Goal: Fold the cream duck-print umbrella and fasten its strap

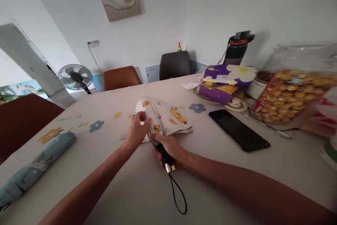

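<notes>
A cream folding umbrella (173,117) with yellow cartoon prints is held over the table, its canopy partly gathered and flaring loosely. My right hand (171,147) wraps round the umbrella at the top of its black handle, thumb on the cloth. A black wrist strap loops from the handle's gold-coloured end. My left hand (137,126) pinches the canopy on its left side, fingers bent round a fold. Farther left lies a rolled blue umbrella (39,167), apart from both hands.
A black phone (239,129) lies to the right, with glasses (273,128) beyond it. A clear tub of snacks (292,95), purple boxes (223,81) and a dark bottle (237,49) crowd the table's right side. Chairs (122,79) and a fan (75,77) stand past the far edge.
</notes>
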`<state>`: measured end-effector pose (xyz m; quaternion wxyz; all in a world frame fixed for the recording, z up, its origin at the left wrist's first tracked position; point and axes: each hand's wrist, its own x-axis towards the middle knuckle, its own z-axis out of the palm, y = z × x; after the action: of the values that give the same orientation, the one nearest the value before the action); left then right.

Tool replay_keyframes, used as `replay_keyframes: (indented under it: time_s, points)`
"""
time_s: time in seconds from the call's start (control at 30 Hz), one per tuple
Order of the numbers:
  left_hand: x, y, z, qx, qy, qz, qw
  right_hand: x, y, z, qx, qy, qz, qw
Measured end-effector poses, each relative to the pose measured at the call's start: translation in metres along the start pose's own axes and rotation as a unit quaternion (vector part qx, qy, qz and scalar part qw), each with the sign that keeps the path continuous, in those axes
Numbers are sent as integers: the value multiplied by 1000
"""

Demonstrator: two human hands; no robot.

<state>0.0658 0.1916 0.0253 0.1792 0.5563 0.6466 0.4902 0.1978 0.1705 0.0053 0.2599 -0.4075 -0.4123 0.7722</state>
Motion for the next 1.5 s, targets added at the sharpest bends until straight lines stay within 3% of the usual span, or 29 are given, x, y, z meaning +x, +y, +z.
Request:
replay_keyframes:
  time_s: [0.1,0.3,0.4,0.57,0.7,0.9,1.07,1.27,1.43,1.5]
  points:
    - [0,8,0,-34,-7,-48,998,1,1,-1,-5,-5,-3,1000]
    - [-4,22,3,-128,-82,-139,979,-1,1,1,-34,-2,2,999]
    - [1,23,3,-262,-111,-177,942,-3,2,3,-64,-13,2,998]
    - [12,11,-9,-413,-98,-259,868,-8,7,6,-82,-84,16,993]
    - [13,7,-16,-492,-113,-265,822,-8,9,7,-91,-107,-2,990]
    - [12,13,-16,-484,-88,-232,839,-9,5,7,-31,-140,-26,989]
    - [13,11,-16,-451,-130,-213,857,-14,3,7,-32,-174,-10,984]
    - [31,3,-33,-472,-131,-204,848,-11,-7,5,-12,-59,-73,995]
    - [47,-14,-53,-492,-51,-250,832,-7,-44,-9,46,151,-151,976]
    - [50,-18,-56,-493,-34,-262,829,-6,-57,-16,64,202,-173,962]
